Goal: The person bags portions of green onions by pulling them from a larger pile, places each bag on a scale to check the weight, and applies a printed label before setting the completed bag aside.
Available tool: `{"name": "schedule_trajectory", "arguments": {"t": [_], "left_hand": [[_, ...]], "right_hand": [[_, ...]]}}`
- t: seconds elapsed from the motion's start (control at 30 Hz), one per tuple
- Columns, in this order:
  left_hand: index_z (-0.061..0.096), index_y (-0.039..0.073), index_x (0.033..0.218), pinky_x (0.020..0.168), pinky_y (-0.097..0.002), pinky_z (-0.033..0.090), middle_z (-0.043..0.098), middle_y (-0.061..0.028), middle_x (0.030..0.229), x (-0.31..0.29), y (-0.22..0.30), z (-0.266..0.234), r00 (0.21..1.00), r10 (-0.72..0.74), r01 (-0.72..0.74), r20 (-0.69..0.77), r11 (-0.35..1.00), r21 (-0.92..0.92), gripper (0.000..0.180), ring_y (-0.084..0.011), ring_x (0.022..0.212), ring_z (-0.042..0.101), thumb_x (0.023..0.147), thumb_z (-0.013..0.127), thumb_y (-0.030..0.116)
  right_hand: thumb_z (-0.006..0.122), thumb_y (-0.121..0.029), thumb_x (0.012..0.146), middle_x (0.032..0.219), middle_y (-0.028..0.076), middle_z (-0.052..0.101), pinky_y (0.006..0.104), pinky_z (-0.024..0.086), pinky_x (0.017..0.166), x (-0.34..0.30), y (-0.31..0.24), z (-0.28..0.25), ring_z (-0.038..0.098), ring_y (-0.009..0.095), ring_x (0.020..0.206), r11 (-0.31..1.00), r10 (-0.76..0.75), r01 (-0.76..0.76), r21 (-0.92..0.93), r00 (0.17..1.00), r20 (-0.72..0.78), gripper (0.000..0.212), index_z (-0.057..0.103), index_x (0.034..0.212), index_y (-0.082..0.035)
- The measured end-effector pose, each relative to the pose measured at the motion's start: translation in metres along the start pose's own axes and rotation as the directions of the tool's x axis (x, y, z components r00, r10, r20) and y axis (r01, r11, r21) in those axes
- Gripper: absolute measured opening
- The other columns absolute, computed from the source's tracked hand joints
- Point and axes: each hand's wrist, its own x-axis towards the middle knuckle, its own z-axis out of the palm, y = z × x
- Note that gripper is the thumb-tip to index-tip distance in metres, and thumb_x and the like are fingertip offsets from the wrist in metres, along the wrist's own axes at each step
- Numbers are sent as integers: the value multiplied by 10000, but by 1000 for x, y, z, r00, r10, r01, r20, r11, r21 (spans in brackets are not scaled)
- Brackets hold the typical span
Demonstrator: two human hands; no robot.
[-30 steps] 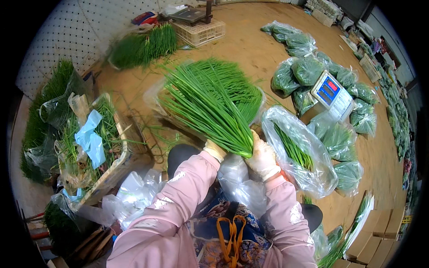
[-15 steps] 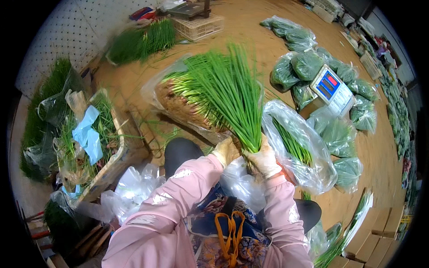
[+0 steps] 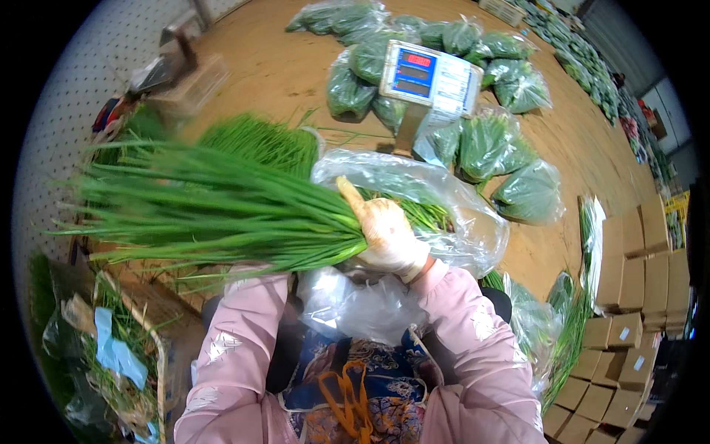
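My right hand point(image 3: 388, 235), in a pale stained glove, is closed around a thick bunch of green onions point(image 3: 244, 211). The thumb points up, and the long leaves fan out to the left. My left sleeve point(image 3: 248, 311) runs up beneath those leaves, which hide the left hand and its fingers. Just beyond the right hand lies an open clear plastic bag point(image 3: 484, 229) with green onions inside. Another pile of green onions point(image 3: 259, 140) lies behind the bunch, partly covered by it. Crumpled clear plastic point(image 3: 355, 300) sits over my lap.
A digital scale display point(image 3: 429, 78) stands on a post beyond the bag, among several filled bags point(image 3: 499, 140). At the left is a crate point(image 3: 159, 355) with loose greens and a blue scrap point(image 3: 118, 351). Cardboard boxes point(image 3: 643, 285) are stacked at the right.
The bunch has swung from upright to lying leftward, with my right hand still gripping it. My left hand has gone out of sight under the leaves. The view has turned to the right.
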Motion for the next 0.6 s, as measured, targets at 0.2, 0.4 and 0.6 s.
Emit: {"name": "schedule_trajectory", "arguments": {"t": [0.2,0.4,0.6], "left_hand": [[528,69,1170,788,-308,500,590,-72,1091,37,-26,14,986,-168,168,-9,982,88,372,-172,914,581,852,593,252],[532,67,1169,765,-300,505,596,-75,1079,37,8,-16,972,27,18,-233,982,186,380,-164,878,590,839,613,237],[586,10,1032,628,-234,480,636,-52,906,33,24,-22,920,341,-97,-193,674,733,272,-90,629,544,793,666,114]], "right_hand": [[702,-297,660,709,129,552,381,432,639,-29,57,11,554,299,662,996,79,-73,-47,987,137,816,362,1320,41],[617,-59,691,1039,190,599,377,472,806,-106,164,-1,580,348,954,807,587,-462,-367,691,422,541,510,1220,-98],[657,-360,751,1041,138,630,393,452,834,-101,176,-24,581,326,980,440,877,-812,-382,297,379,455,588,1099,-74]]}}
